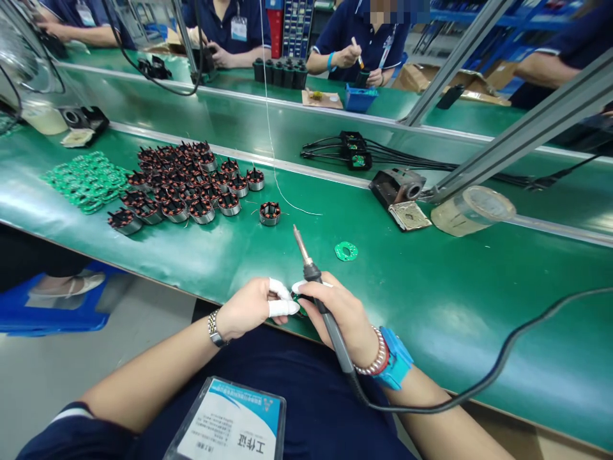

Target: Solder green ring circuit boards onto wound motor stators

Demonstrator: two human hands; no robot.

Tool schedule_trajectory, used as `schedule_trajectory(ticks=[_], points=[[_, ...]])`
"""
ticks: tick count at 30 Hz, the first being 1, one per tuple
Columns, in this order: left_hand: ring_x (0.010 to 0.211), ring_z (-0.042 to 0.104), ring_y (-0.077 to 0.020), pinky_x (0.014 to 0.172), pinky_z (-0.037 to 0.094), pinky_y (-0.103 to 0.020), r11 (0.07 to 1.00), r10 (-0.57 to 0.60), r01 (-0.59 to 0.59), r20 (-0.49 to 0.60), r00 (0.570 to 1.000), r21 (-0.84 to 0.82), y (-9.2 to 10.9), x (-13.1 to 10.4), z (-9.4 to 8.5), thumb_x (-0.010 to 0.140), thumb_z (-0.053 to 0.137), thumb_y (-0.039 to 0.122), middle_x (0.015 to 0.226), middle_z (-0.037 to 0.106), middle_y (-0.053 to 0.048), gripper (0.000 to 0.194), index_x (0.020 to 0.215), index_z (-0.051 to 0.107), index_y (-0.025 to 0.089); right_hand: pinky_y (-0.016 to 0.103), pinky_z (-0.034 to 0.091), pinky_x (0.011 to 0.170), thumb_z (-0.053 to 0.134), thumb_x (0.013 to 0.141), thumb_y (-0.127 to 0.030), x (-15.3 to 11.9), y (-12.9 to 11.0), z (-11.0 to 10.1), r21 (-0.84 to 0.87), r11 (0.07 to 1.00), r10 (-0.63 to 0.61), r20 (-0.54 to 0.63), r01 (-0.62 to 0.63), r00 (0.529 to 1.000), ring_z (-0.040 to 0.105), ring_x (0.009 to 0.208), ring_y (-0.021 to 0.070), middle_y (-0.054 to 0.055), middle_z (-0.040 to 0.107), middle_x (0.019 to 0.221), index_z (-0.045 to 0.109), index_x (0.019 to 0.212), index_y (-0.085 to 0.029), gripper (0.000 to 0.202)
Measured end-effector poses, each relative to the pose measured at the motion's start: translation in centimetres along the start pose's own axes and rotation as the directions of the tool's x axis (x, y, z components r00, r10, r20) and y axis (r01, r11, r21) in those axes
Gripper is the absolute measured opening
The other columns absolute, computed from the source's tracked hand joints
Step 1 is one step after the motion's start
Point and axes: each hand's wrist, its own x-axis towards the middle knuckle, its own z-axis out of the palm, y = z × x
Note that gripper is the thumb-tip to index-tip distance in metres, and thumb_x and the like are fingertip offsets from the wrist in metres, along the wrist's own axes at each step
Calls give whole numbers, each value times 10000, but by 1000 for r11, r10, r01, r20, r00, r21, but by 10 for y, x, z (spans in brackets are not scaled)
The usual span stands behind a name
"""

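My left hand point(256, 306), with white finger cots on thumb and finger, pinches a small part with a green circuit board point(301, 305) at the table's near edge. Fingers cover most of that part, so its full shape is hidden. My right hand point(342, 313) also touches the part with its fingertips while gripping a soldering iron point(330, 319). The iron's tip points up and away, over the table and apart from the part. Beyond my hands lie a single wound motor stator point(269, 214) and a loose green ring-shaped circuit board point(345, 251).
Many copper-wound stators point(182, 185) stand grouped at left, beside a pile of green boards point(86, 181). A solder wire point(275, 166) hangs down to the green table. At right are an iron stand point(400, 191) with sponge and a plastic tub point(472, 211). Co-workers sit opposite.
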Motion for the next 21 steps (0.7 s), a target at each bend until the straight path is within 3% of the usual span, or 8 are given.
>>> schedule_trajectory(ticks=[11,13,17,21], points=[[566,571,-105,590,477,-231,990,1,-5,-25,1000,-140,-9,-5,1,657,671,294,584,589,1,195,653,578,123,308,460,641,408,845,-80,5,6,-1,-54,984,-165,123,172,979,510,717,167,30,562,652,523,985,-167,201],[581,576,-108,604,480,-236,983,-7,0,-34,999,-184,-10,-5,3,656,668,290,590,584,3,193,642,565,127,301,470,645,434,831,-82,5,3,-4,-35,990,-136,86,139,987,525,721,164,27,569,663,524,983,-177,201],[546,567,-106,589,475,-239,982,-42,38,-18,999,-186,-9,-4,3,663,639,253,561,583,2,152,637,555,130,266,483,599,535,774,-71,1,-5,-16,-13,999,38,-48,-38,998,542,671,143,30,603,729,534,919,-197,192],[541,569,-109,584,471,-241,986,-48,44,-17,999,-161,-8,-2,2,667,608,229,556,585,-3,118,638,551,130,262,480,559,533,788,-98,-9,-11,-36,13,996,90,-56,-90,994,532,591,134,13,581,645,569,948,-199,193]])
